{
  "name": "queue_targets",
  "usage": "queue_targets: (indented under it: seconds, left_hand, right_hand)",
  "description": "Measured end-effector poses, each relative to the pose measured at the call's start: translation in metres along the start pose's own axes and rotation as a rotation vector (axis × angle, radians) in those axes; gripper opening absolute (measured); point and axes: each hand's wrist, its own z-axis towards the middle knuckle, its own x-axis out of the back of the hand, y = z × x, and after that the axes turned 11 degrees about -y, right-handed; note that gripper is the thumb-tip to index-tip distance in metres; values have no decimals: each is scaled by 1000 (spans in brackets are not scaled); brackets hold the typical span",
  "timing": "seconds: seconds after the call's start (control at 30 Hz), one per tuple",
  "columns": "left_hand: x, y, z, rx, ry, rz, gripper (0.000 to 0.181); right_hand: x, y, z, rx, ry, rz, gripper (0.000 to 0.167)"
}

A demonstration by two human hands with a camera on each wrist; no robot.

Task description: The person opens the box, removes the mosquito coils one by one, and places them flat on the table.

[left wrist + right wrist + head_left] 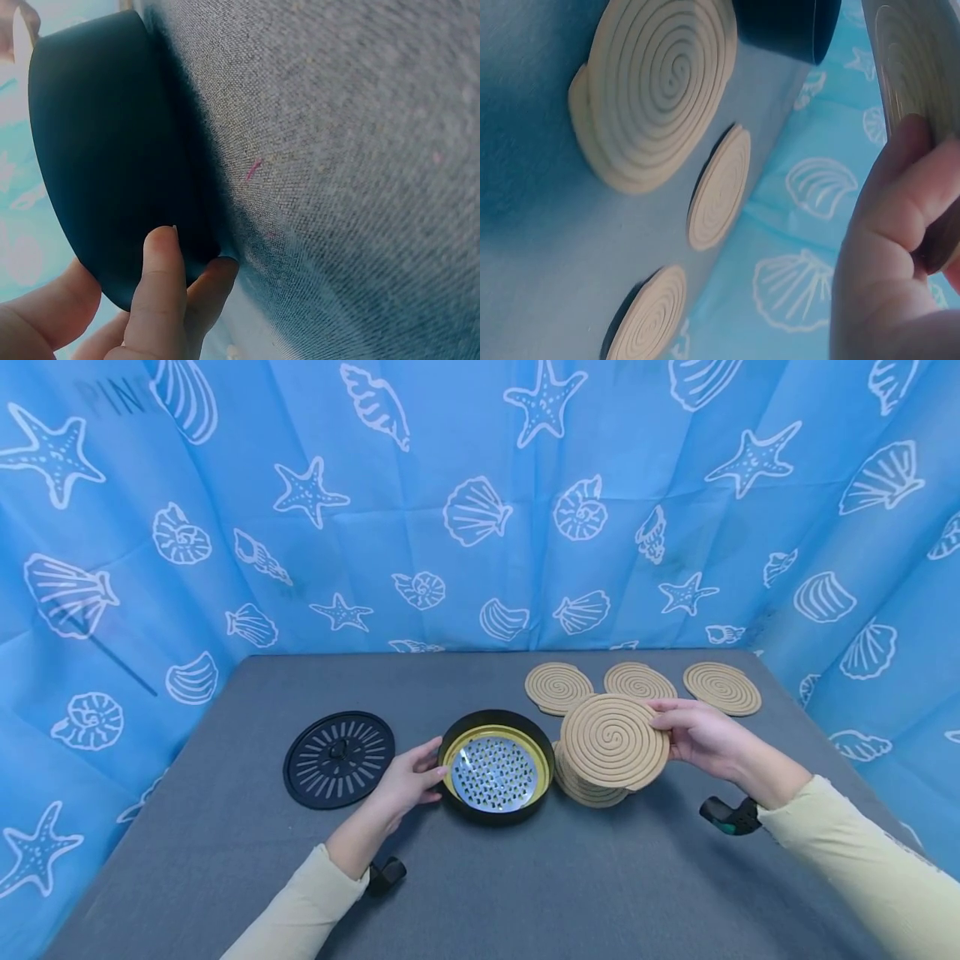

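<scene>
In the head view, my left hand (408, 781) holds the left side of a round black mosquito coil holder (495, 717), with a yellow inner ring and a perforated silver plate inside. The left wrist view shows its dark outer wall (97, 142), with my fingertips (161, 251) against it near the base. My right hand (697, 739) pinches the right edge of a tan spiral mosquito coil (615, 739), raised and tilted. Partly hidden under that one, another coil (588, 793) lies beside the holder; its spiral shows fully in the right wrist view.
A black slotted lid (339, 760) with a small central knob lies left of the holder. Along the table's back right are three more coils, at left (558, 687), middle (637, 681) and right (722, 687). A blue seashell curtain (480, 527) hangs behind the grey table (487, 893).
</scene>
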Motion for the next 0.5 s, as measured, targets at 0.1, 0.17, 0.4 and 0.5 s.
queue_targets:
  seconds: [0.1,0.17,0.4,0.5]
  left_hand:
    - [0,0,0,-3,-2,7,53]
    - [-1,0,-1,-1,-1,12,53]
    - [0,1,-1,1,-1,24,53]
    - [-1,1,-1,2,1,26,53]
  right_hand:
    - [6,3,-4,9,19,-3,60]
    - [10,5,-7,20,28,3,59]
    - [21,11,-13,54,17,56,62]
    - [27,13,-16,66,12,73,63]
